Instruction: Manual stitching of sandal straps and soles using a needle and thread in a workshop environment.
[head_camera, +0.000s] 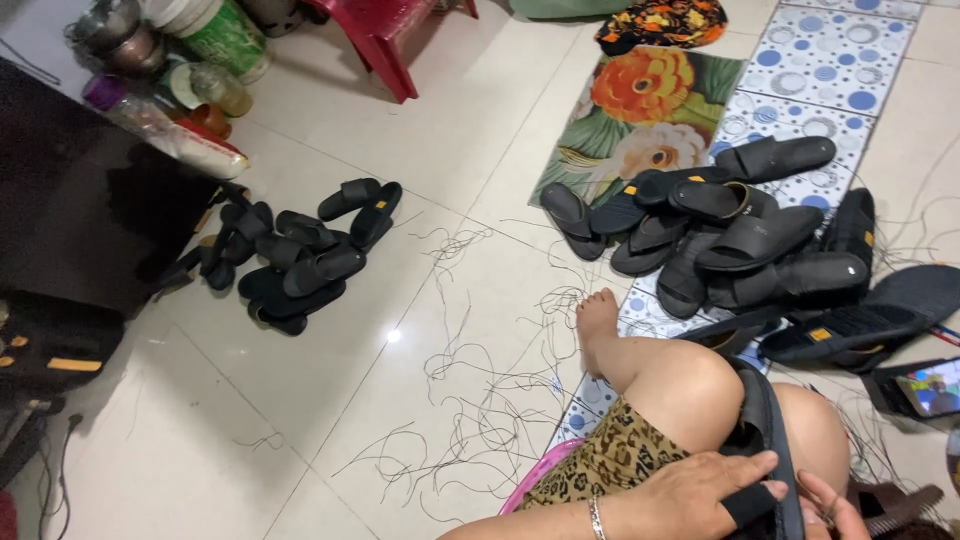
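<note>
My left hand lies flat, fingers spread, pressing a black sandal across my knees; one finger wears a black guard. My right hand is at the sandal's edge, fingers pinched, though I cannot tell on what. I judge this to be mid-stitch or trimming; next calls for a steady hold. Cut threads litter the tile. Right: a phone, screen lit. Further: a sandal heap, some with small yellow tags. Far left: smaller pile, a green-labelled tub.
</note>
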